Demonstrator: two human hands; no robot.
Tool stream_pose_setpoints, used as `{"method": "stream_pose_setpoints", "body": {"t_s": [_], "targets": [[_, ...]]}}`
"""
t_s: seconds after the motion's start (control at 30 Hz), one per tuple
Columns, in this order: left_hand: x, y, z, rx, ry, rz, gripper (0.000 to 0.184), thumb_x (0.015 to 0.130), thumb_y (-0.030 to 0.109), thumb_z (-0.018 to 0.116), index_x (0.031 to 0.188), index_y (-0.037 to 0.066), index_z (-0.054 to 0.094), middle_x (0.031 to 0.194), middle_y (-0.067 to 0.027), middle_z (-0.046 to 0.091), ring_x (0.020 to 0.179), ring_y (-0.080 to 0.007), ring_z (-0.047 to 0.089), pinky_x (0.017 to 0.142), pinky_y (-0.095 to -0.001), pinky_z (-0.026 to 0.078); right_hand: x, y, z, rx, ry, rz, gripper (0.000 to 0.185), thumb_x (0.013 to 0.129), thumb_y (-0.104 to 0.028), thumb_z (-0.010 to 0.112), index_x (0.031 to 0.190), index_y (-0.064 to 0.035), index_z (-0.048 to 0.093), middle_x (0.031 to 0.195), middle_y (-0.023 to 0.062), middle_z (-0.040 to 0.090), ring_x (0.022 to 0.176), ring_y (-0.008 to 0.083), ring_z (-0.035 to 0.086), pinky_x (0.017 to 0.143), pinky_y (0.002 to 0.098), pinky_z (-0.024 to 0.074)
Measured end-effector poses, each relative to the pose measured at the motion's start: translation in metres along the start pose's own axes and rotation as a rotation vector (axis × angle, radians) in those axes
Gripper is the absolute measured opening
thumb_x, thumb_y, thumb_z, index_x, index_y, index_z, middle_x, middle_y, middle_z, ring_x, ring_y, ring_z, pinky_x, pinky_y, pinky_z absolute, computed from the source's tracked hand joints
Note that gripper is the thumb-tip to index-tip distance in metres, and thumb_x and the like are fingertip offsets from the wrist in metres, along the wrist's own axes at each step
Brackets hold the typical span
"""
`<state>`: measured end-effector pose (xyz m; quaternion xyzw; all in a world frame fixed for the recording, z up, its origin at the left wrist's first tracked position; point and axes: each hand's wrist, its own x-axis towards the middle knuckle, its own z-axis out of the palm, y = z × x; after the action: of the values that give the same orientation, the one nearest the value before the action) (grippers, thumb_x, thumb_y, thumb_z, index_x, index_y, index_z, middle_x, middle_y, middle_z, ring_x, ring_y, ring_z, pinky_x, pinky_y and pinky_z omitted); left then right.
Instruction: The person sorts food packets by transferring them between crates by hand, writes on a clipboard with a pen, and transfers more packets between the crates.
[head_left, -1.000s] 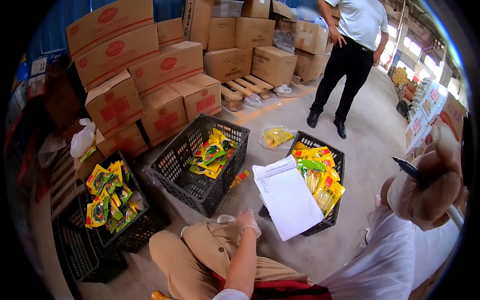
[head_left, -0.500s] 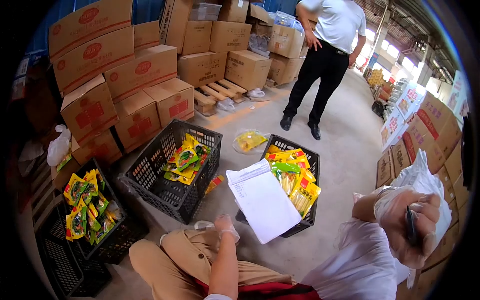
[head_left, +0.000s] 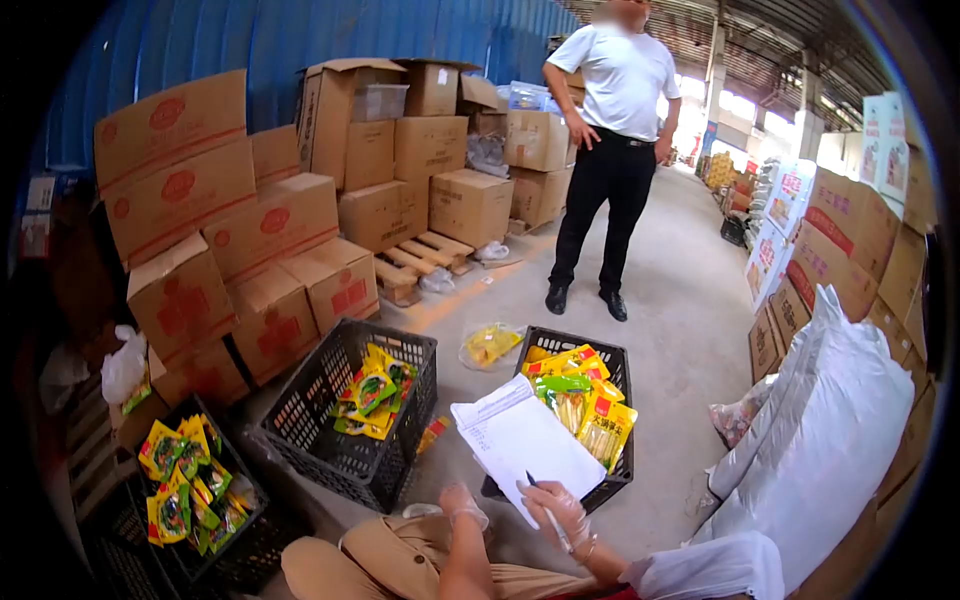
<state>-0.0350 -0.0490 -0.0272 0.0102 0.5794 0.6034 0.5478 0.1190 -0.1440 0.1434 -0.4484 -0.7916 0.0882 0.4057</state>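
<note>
The right hand (head_left: 560,515), pinching a pen (head_left: 556,529), is nearer the notepad (head_left: 532,440), stretching lengthwise toward far left, than the left hand (head_left: 462,502), whose grip I cannot tell.

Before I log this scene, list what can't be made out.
All in the head view:
Notepad: writing too small to read.
Crate beneath it: lower contents covered by notepad and packets.
Pen in the right hand: tip contact with the notepad too small to judge.
Left hand: palm hidden by the hand itself.
White sack: contents behind opaque wrapping.
</note>
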Motion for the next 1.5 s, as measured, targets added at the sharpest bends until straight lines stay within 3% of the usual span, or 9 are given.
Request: {"method": "stream_pose_setpoints", "body": {"t_s": [0.17,0.27,0.37,0.7,0.83,1.1,1.17,1.37,1.5], "targets": [[-0.025,0.011,0.003,-0.058,0.009,-0.043,0.008,0.082,0.01,0.051,0.087,0.005,0.055,0.076,-0.0073,0.056,0.057,-0.0151,0.052,0.048,-0.0286,0.04,0.014,-0.03,0.008,0.114,-0.016,-0.028,0.021,0.079,-0.007,0.061,0.099,-0.0067,0.064,0.085,0.0129,0.059,0.078,0.0245,0.058,0.069,0.0304,0.0464],[-0.009,0.005,0.0,0.029,-0.014,-0.03,0.01,0.083,0.01,0.051,0.089,0.003,0.053,0.069,-0.0071,0.053,0.052,-0.0149,0.049,0.046,-0.0269,0.038,0.026,-0.038,0.01,0.078,0.1,0.013,0.016,0.078,-0.006,0.062,0.094,-0.0059,0.063,0.082,0.0126,0.06,0.073,0.0235,0.06,0.064,0.0308,0.0474],[-0.027,0.02,0.004,-0.091,0.081,-0.045,0.015,0.083,0.009,0.049,0.069,0.005,0.047,0.055,-0.0056,0.046,0.043,-0.015,0.043,0.039,-0.0284,0.033,0.015,-0.031,0.022,0.148,0.101,-0.031,0.016,0.077,-0.005,0.063,0.094,-0.0062,0.063,0.08,0.0122,0.061,0.071,0.0242,0.061,0.063,0.0312,0.0482],[-0.007,0.005,0.0,-0.077,0.019,-0.102,0.02,0.087,0.007,0.036,0.075,0.003,0.052,0.062,-0.0067,0.052,0.049,-0.0165,0.047,0.044,-0.0294,0.036,0.015,-0.037,0.023,0.121,0.03,-0.084,0.02,0.077,-0.004,0.062,0.097,-0.0052,0.061,0.081,0.0121,0.061,0.072,0.0265,0.061,0.063,0.0326,0.0482],[0.016,-0.018,-0.004,0.047,-0.017,0.015,0.02,0.084,0.009,0.04,0.076,0.003,0.057,0.069,-0.0095,0.057,0.059,-0.0192,0.054,0.05,-0.0316,0.04,0.015,-0.03,0.024,0.116,0.037,-0.086,0.02,0.076,-0.003,0.062,0.096,-0.0055,0.061,0.08,0.012,0.061,0.072,0.0266,0.06,0.064,0.0333,0.0477],[-0.022,0.011,0.003,-0.068,0.087,-0.177,0.018,0.075,0.019,0.058,0.09,0.013,0.066,0.099,-0.0078,0.062,0.091,-0.0212,0.059,0.075,-0.0333,0.048,0.016,-0.027,0.023,0.137,0.01,-0.017,0.018,0.077,-0.002,0.061,0.095,-0.0047,0.062,0.076,0.0126,0.059,0.072,0.0265,0.06,0.064,0.0329,0.0471],[-0.032,0.016,0.007,0.066,0.136,0.014,0.013,0.076,0.008,0.05,0.064,0.01,0.051,0.061,-0.0035,0.049,0.053,-0.0162,0.044,0.051,-0.0306,0.038,0.015,-0.028,0.028,0.092,-0.043,0.156,0.014,0.08,-0.009,0.059,0.092,-0.0028,0.063,0.079,0.0145,0.061,0.073,0.0293,0.059,0.067,0.0362,0.047],[-0.023,0.015,0.003,0.297,0.017,0.058,0.023,0.067,0.028,0.065,0.071,0.006,0.065,0.072,-0.0129,0.063,0.068,-0.028,0.06,0.065,-0.039,0.047,0.01,-0.026,0.048,0.222,0.007,0.415,0.016,0.083,-0.01,0.055,0.096,-0.0021,0.061,0.08,0.0083,0.062,0.073,0.0144,0.057,0.069,0.0274,0.0466],[0.022,-0.022,0.008,0.827,0.084,0.434,0.028,0.066,0.029,0.065,0.079,0.004,0.067,0.087,-0.0213,0.062,0.084,-0.0337,0.061,0.077,-0.0388,0.048,0.008,-0.013,0.062,0.232,-0.006,0.314,0.02,0.084,-0.008,0.052,0.101,-0.0006,0.059,0.073,0.0061,0.058,0.067,0.0117,0.053,0.064,0.0239,0.0455]]}}
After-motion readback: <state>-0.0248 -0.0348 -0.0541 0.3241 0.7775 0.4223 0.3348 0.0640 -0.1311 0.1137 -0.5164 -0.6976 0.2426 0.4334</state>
